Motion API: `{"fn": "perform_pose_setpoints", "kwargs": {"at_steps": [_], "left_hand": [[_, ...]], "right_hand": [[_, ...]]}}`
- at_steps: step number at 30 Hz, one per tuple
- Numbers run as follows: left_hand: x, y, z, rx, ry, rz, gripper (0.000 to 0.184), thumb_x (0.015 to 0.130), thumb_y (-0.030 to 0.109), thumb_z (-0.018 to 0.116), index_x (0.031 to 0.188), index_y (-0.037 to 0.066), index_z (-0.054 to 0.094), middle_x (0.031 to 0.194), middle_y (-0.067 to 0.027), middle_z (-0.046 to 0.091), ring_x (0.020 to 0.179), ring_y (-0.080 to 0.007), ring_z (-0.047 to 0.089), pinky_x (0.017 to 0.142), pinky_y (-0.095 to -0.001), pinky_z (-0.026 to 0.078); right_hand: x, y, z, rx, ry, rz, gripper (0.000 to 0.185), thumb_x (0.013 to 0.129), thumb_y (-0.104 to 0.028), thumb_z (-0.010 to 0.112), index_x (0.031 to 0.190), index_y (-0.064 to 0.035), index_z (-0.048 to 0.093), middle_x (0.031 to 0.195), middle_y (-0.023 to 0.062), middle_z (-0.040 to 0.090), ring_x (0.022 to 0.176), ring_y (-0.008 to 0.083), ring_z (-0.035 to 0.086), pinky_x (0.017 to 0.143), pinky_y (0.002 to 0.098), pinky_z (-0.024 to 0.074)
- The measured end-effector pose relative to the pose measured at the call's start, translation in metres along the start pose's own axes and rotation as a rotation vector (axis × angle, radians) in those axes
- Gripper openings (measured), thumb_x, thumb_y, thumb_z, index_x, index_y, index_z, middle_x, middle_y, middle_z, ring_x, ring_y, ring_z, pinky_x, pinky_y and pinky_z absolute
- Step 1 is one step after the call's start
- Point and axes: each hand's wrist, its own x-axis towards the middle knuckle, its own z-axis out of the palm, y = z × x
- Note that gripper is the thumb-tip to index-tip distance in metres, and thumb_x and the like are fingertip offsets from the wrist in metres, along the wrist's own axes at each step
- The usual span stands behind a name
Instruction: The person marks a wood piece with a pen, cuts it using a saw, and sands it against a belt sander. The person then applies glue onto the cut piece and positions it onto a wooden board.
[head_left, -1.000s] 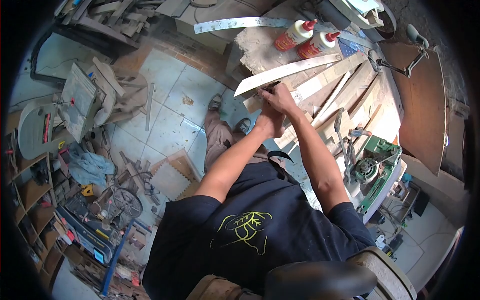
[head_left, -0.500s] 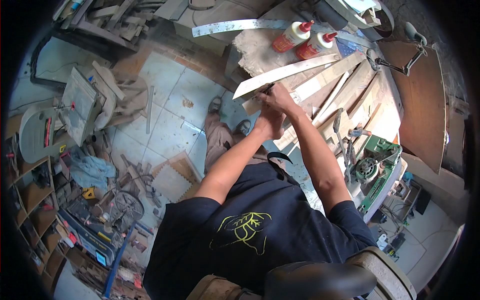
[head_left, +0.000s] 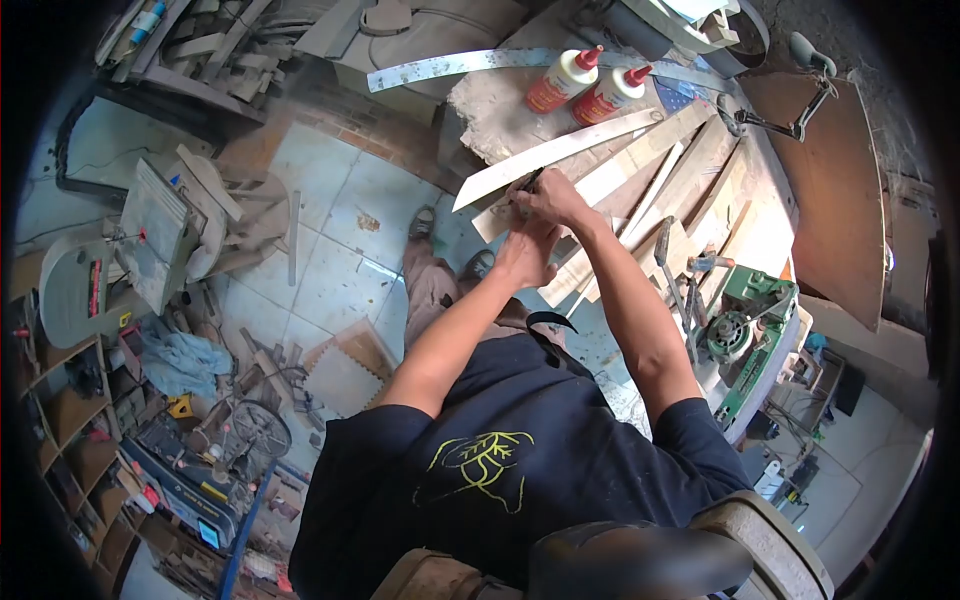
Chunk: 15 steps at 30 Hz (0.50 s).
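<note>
My right hand point(head_left: 553, 198) is closed at the near end of the wooden strips, around a small dark object point(head_left: 528, 182) too small to make out. Just below it, my left hand point(head_left: 528, 250) is beside the end of a wooden strip point(head_left: 493, 218); its fingers are partly hidden behind my right hand. A pale strip with a pointed end point(head_left: 550, 155) lies just beyond my hands. More wooden strips point(head_left: 650, 150) fan out to the right on the workbench point(head_left: 485, 110). Two red-and-white glue bottles point(head_left: 562, 82) stand behind them.
A hammer point(head_left: 710, 263) and a green machine point(head_left: 745, 330) are at the right. A long curved metal strip point(head_left: 450, 66) crosses the bench's back. On the left stand a tilted machine table point(head_left: 155, 240) and shelves point(head_left: 70, 415); wood scraps lie on the floor.
The whole view has shifted slightly, so the bench items appear farther left. My left hand has moved slightly and its fingers look more spread. My right hand remains at the strips' near end.
</note>
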Motion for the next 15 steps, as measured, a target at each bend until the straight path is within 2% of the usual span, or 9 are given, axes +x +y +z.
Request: {"fn": "perform_pose_setpoints", "kwargs": {"at_steps": [1, 4, 5, 8, 9, 10, 11, 12, 15], "left_hand": [[-0.001, 0.001, -0.002, -0.023, -0.029, -0.005, 0.078, 0.073, 0.04, 0.075, 0.136, 0.002, 0.051, 0.144, -0.0195, 0.044, 0.14, -0.0382, 0.035, 0.12, -0.0669, 0.01], [-0.001, 0.002, -0.005, 0.012, -0.003, 0.02, 0.074, 0.073, 0.036, 0.073, 0.137, 0.004, 0.054, 0.141, -0.012, 0.049, 0.142, -0.0315, 0.034, 0.119, -0.0684, 0.012], [-0.001, 0.001, -0.004, 0.017, -0.029, 0.002, 0.076, 0.072, 0.036, 0.073, 0.139, 0.004, 0.053, 0.143, -0.0118, 0.048, 0.142, -0.0316, 0.033, 0.119, -0.0691, 0.013], [0.001, 0.0, 0.002, 0.048, -0.079, -0.012, 0.081, 0.073, 0.036, 0.071, 0.144, 0.004, 0.049, 0.149, -0.0117, 0.043, 0.143, -0.0317, 0.032, 0.118, -0.0693, 0.015], [0.001, 0.001, -0.001, 0.075, -0.074, -0.009, 0.083, 0.073, 0.039, 0.071, 0.145, 0.004, 0.048, 0.152, -0.0119, 0.04, 0.144, -0.0315, 0.031, 0.118, -0.0682, 0.017], [0.002, 0.002, -0.004, 0.103, -0.067, -0.008, 0.084, 0.074, 0.041, 0.07, 0.146, 0.004, 0.046, 0.154, -0.0121, 0.038, 0.144, -0.0313, 0.03, 0.118, -0.067, 0.019], [0.003, 0.002, -0.007, 0.146, -0.175, -0.017, 0.087, 0.075, 0.04, 0.07, 0.15, 0.005, 0.041, 0.158, -0.0102, 0.033, 0.145, -0.0306, 0.029, 0.117, -0.0671, 0.021], [0.002, 0.002, -0.007, 0.142, -0.155, -0.01, 0.088, 0.076, 0.04, 0.07, 0.151, 0.005, 0.04, 0.159, -0.0094, 0.032, 0.145, -0.0305, 0.029, 0.117, -0.0671, 0.021], [0.001, 0.003, -0.007, 0.118, -0.141, -0.016, 0.091, 0.078, 0.04, 0.071, 0.154, 0.005, 0.034, 0.163, -0.0065, 0.027, 0.146, -0.0305, 0.029, 0.117, -0.0675, 0.02]], "right_hand": [[-0.001, -0.001, 0.002, 0.014, -0.003, -0.013, 0.024, 0.084, -0.021, 0.067, 0.102, -0.007, 0.076, 0.093, 0.023, 0.072, 0.086, 0.0391, 0.069, 0.081, 0.0453, 0.0544], [-0.009, -0.019, -0.001, 0.194, 0.08, 0.0, 0.026, 0.084, -0.017, 0.066, 0.106, -0.0061, 0.074, 0.097, 0.0229, 0.071, 0.09, 0.0396, 0.068, 0.083, 0.0438, 0.0537], [-0.013, -0.024, -0.005, 0.275, 0.129, 0.018, 0.027, 0.083, -0.015, 0.065, 0.108, -0.0057, 0.073, 0.099, 0.0228, 0.071, 0.091, 0.0399, 0.068, 0.083, 0.0433, 0.0534], [-0.029, 0.003, -0.018, 0.087, 0.361, 0.008, 0.026, 0.082, -0.012, 0.065, 0.106, -0.004, 0.071, 0.096, 0.0206, 0.071, 0.09, 0.0408, 0.066, 0.081, 0.0434, 0.0526], [-0.039, 0.01, -0.024, -0.065, 0.46, -0.008, 0.022, 0.08, -0.009, 0.065, 0.101, -0.0031, 0.07, 0.09, 0.0184, 0.069, 0.089, 0.04, 0.064, 0.08, 0.044, 0.051], [-0.053, 0.014, -0.028, -0.108, 0.516, -0.008, 0.021, 0.081, -0.008, 0.066, 0.102, -0.0027, 0.07, 0.092, 0.0177, 0.069, 0.089, 0.039, 0.064, 0.081, 0.0433, 0.0508], [-0.07, 0.016, -0.03, -0.15, 0.568, -0.009, 0.02, 0.082, -0.006, 0.067, 0.102, -0.0023, 0.069, 0.094, 0.017, 0.07, 0.089, 0.038, 0.064, 0.081, 0.0426, 0.0507], [-0.084, 0.019, -0.032, -0.19, 0.618, -0.01, 0.019, 0.083, -0.005, 0.067, 0.102, -0.0019, 0.069, 0.095, 0.0164, 0.07, 0.089, 0.0371, 0.064, 0.082, 0.0419, 0.0506], [-0.106, 0.048, -0.011, -0.118, 0.651, 0.141, 0.037, 0.081, -0.01, 0.075, 0.115, -0.004, 0.064, 0.103, 0.0172, 0.066, 0.094, 0.0345, 0.063, 0.085, 0.0409, 0.0507]]}}
